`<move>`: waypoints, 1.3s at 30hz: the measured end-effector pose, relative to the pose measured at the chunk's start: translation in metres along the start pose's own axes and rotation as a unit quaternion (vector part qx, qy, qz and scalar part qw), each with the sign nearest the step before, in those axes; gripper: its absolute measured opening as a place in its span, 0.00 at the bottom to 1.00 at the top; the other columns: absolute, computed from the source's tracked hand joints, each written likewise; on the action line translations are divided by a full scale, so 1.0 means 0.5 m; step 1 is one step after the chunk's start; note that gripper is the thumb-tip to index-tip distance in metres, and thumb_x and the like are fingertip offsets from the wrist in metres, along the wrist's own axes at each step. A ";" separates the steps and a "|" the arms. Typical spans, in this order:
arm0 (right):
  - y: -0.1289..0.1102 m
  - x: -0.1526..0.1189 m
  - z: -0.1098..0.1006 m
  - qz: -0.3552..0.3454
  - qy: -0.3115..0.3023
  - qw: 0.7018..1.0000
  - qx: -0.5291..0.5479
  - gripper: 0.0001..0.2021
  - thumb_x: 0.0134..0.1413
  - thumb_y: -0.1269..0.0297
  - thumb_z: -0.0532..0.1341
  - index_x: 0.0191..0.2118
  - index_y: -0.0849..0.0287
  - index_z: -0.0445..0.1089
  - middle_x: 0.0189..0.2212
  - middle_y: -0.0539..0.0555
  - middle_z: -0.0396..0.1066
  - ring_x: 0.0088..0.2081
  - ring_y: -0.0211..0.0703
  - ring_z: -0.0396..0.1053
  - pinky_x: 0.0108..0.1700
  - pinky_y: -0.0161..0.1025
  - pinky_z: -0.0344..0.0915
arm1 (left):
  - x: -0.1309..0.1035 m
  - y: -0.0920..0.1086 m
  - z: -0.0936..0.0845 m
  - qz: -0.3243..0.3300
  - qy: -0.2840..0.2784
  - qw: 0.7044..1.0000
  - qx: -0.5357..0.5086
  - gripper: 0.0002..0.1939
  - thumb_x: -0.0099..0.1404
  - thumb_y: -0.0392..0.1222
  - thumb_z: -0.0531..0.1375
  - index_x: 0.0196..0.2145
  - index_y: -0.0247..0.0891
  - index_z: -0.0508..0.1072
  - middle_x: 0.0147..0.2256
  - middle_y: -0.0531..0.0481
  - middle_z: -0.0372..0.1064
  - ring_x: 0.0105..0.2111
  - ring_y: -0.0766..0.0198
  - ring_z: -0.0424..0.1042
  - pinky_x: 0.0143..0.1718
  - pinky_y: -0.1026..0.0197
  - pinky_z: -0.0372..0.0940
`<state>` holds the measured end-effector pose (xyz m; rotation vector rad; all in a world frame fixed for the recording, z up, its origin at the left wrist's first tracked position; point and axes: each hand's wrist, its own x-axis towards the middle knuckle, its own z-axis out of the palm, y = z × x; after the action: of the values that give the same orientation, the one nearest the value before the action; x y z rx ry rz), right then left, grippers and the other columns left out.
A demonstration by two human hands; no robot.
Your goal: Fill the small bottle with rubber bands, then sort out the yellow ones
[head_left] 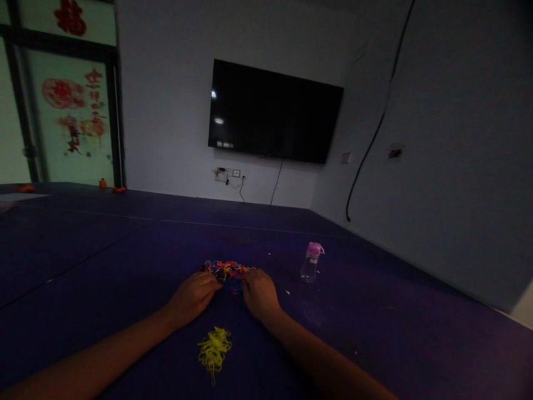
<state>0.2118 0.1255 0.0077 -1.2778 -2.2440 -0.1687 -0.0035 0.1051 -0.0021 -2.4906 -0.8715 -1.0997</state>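
Observation:
A pile of thin multicoloured bands [227,269] lies on the dark blue-purple table [137,261]. My left hand [197,293] touches the pile's left edge, its fingers bent together; what they pinch is too small to make out. At the pile's right edge is my right hand [259,290], fingers curled down, with their tips partly hidden. Some blue bands lie between the two hands. Nearer to me, between my forearms, sits a separate loose heap of yellow bands [215,350].
A clear bottle with a pink lid [309,265] stands right of my right hand. Small white scraps lie near it. A black television [275,111] hangs on the far wall, and a dark cable [372,139] runs down the right wall. Orange objects [103,183] sit at the far left.

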 end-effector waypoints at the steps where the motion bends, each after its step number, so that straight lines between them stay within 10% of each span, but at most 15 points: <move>1: -0.002 -0.001 0.001 -0.002 -0.002 1.000 -0.007 0.12 0.53 0.74 0.53 0.37 0.59 0.73 0.37 0.59 0.74 0.42 0.49 0.69 0.45 0.43 0.63 | 0.001 0.003 0.000 0.005 0.006 1.000 -0.011 0.13 0.67 0.33 0.49 0.38 0.37 0.74 0.32 0.46 0.73 0.34 0.61 0.72 0.37 0.57 0.67; 9: 0.001 -0.001 0.004 -0.003 -0.015 1.000 -0.019 0.13 0.53 0.75 0.53 0.36 0.58 0.74 0.37 0.58 0.74 0.43 0.49 0.68 0.45 0.43 0.63 | 0.005 0.047 -0.001 -0.126 -0.009 0.975 -0.182 0.09 0.65 0.42 0.56 0.36 0.39 0.76 0.32 0.49 0.76 0.31 0.63 0.73 0.33 0.62 0.67; 19: 0.016 0.001 0.006 0.040 0.045 0.994 0.090 0.14 0.56 0.75 0.52 0.37 0.59 0.74 0.37 0.57 0.74 0.42 0.46 0.69 0.46 0.39 0.63 | 0.001 0.057 -0.001 -0.287 -0.186 0.830 -0.441 0.18 0.51 0.54 0.66 0.26 0.34 0.76 0.20 0.51 0.73 0.19 0.67 0.67 0.21 0.67 0.58; 25: 0.014 0.002 0.009 0.012 0.033 0.994 0.102 0.15 0.55 0.75 0.53 0.40 0.58 0.75 0.39 0.57 0.74 0.43 0.45 0.69 0.48 0.41 0.63 | 0.008 0.047 -0.011 -0.255 -0.090 0.925 -0.269 0.19 0.63 0.53 0.57 0.22 0.36 0.72 0.19 0.51 0.70 0.20 0.66 0.66 0.22 0.66 0.59; 29: 0.012 0.000 0.005 -0.014 0.055 0.992 0.114 0.15 0.55 0.74 0.52 0.41 0.58 0.74 0.40 0.57 0.74 0.44 0.46 0.68 0.48 0.42 0.64 | 0.014 0.026 -0.015 -0.114 -0.008 0.991 -0.076 0.10 0.65 0.40 0.55 0.32 0.39 0.75 0.31 0.48 0.74 0.34 0.59 0.70 0.37 0.57 0.66; 39: -0.035 -0.025 0.003 -0.337 0.111 0.925 0.137 0.14 0.47 0.73 0.52 0.39 0.60 0.69 0.33 0.57 0.73 0.35 0.44 0.69 0.37 0.40 0.67 | -0.010 -0.010 0.022 -0.117 -0.112 0.986 0.042 0.13 0.66 0.36 0.52 0.44 0.40 0.74 0.45 0.46 0.73 0.51 0.53 0.65 0.48 0.49 0.63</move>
<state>0.2020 0.1070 0.0026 -0.2892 -2.3135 -0.2247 -0.0031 0.1122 -0.0128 -2.5217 -1.2746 -0.8377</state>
